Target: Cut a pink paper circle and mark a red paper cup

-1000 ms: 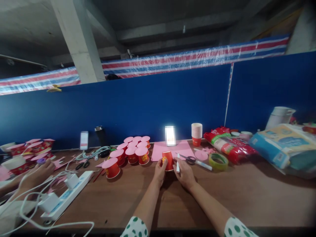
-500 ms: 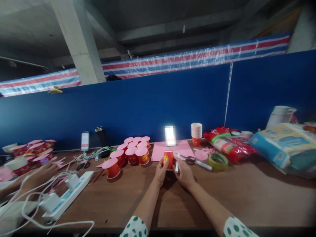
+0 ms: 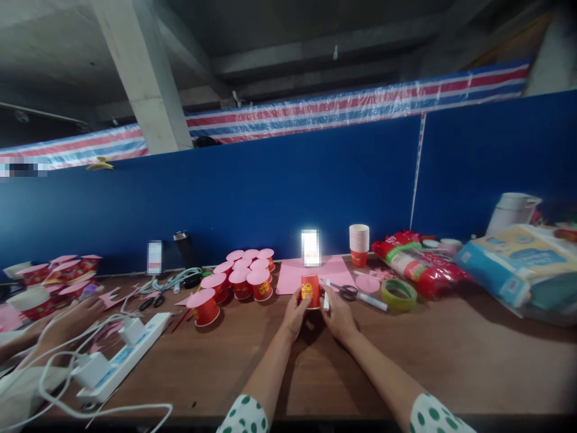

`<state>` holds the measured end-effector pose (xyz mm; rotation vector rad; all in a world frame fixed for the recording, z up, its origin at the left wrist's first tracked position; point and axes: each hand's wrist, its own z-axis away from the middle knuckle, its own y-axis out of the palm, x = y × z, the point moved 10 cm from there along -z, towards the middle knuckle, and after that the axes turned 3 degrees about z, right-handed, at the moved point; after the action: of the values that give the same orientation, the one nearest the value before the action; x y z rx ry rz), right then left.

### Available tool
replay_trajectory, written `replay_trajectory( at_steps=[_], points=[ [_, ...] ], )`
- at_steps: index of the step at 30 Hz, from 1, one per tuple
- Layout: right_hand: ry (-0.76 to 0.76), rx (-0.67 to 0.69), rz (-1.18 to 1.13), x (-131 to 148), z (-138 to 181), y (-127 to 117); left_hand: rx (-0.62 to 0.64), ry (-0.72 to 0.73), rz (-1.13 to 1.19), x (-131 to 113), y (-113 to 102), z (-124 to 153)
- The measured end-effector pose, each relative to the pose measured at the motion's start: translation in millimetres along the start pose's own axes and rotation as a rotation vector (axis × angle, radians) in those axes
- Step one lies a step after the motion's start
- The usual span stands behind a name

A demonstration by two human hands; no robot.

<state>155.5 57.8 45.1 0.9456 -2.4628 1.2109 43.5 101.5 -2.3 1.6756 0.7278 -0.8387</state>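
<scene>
A red paper cup (image 3: 310, 291) with yellow print is gripped around its left side by my left hand (image 3: 296, 314). My right hand (image 3: 337, 315) touches the cup's right side with its fingertips and also holds a slim white pen-like stick (image 3: 326, 300), pointing up. Just behind the cup lies a pink paper sheet (image 3: 288, 278). Scissors (image 3: 348, 292) and a white pen (image 3: 372, 302) rest to the right of my right hand. Left of my hands stand several red cups (image 3: 242, 290) topped with pink paper discs.
A tape roll (image 3: 399, 294), a stack of cups (image 3: 359, 245), a red plastic package (image 3: 419, 264) and a blue-and-yellow package (image 3: 518, 270) are to the right. On the left are a power strip (image 3: 126, 361), white cables and another person's hands (image 3: 74, 328). A blue partition (image 3: 288, 186) stands behind.
The cup has turned, bringing more yellow print into view, and shifted slightly right. The white stick sits a little lower in my right hand. At left, the other person's hand has moved slightly.
</scene>
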Motion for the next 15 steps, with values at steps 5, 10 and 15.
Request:
replay_trajectory(
  at_steps=[5, 10, 15],
  points=[
    [-0.026, -0.022, 0.002, 2.0, 0.8, -2.8, 0.028, 0.027, -0.092, -6.5, 5.2, 3.3],
    [-0.042, -0.100, -0.032, 4.0, 0.9, -12.1, -0.036, -0.029, 0.058, -1.9, -3.3, 1.5],
    [-0.049, -0.319, -0.063, 3.7, 4.0, -36.5, -0.120, -0.111, 0.222, 7.1, -19.2, -1.7]
  ],
)
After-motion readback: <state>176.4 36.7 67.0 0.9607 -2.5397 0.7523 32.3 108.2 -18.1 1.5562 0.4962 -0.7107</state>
